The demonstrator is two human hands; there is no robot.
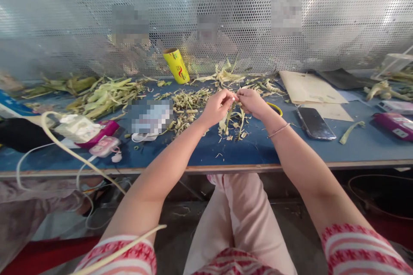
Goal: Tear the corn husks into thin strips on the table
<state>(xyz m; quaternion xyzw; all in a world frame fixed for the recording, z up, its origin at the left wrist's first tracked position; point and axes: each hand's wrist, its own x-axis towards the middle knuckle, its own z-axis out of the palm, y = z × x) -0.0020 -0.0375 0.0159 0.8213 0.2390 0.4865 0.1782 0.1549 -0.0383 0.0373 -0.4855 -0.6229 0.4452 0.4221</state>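
1. Over the blue table (206, 154), the left hand (223, 105) and right hand (251, 101) pinch a pale plant strip (229, 119), their tips nearly meeting.
2. Its long axis runs down from the grip, toward the table's near edge.
3. Neither hand looks clearly nearer.

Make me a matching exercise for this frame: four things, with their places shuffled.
1. Yellow cylindrical tube
2. Dark-screened rectangular phone
3. Pale green, stringy plant strips
4. Thin bracelet

A. Around the right arm
B. Directly below the left hand and right hand
C. Close to the perforated metal panel
D. Right of the right hand, on the blue tabletop

Pairs: 1-C, 2-D, 3-B, 4-A
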